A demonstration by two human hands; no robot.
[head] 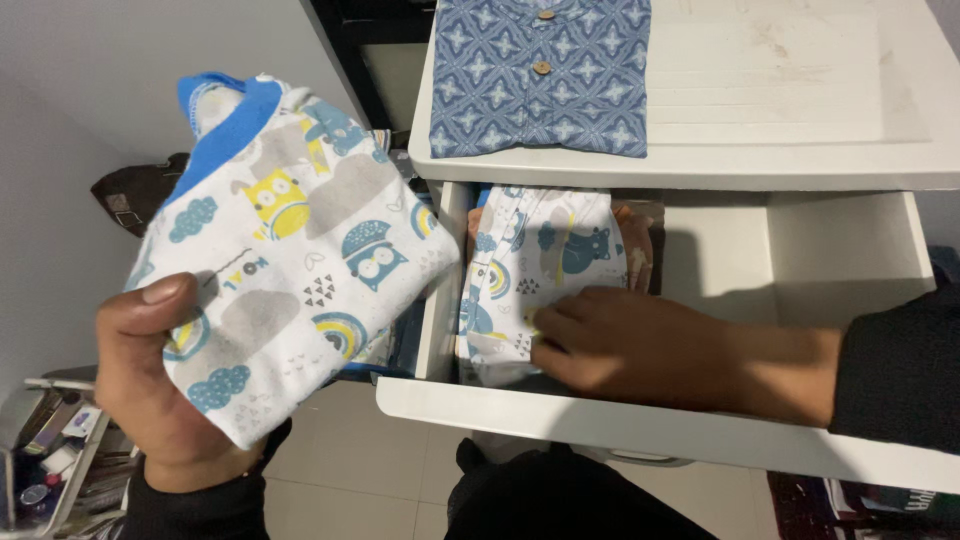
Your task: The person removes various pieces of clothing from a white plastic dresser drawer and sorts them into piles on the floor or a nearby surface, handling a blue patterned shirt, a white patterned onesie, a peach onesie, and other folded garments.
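The folded baby garment (pixel 290 260) is white cotton printed with blue and yellow owls, grey clouds and small rainbows, with a bright blue collar band at its upper left corner. It is held up in the air to the left of the open drawer (pixel 640 425), clear of everything else. The left hand (pixel 165 385) grips its lower left corner, thumb pressed on the front and fingers closed behind the cloth. Inside the drawer lies a second folded garment (pixel 540 270) of the same print, set against the drawer's left wall, with an orange-brown cloth (pixel 640 240) just behind it. The right hand (pixel 640 345) rests flat on this second garment's lower part, fingers stretched out and pressing down, not gripping. On top of the white dresser (pixel 800 120) lies a folded blue patterned shirt (pixel 540 75) with wooden buttons.
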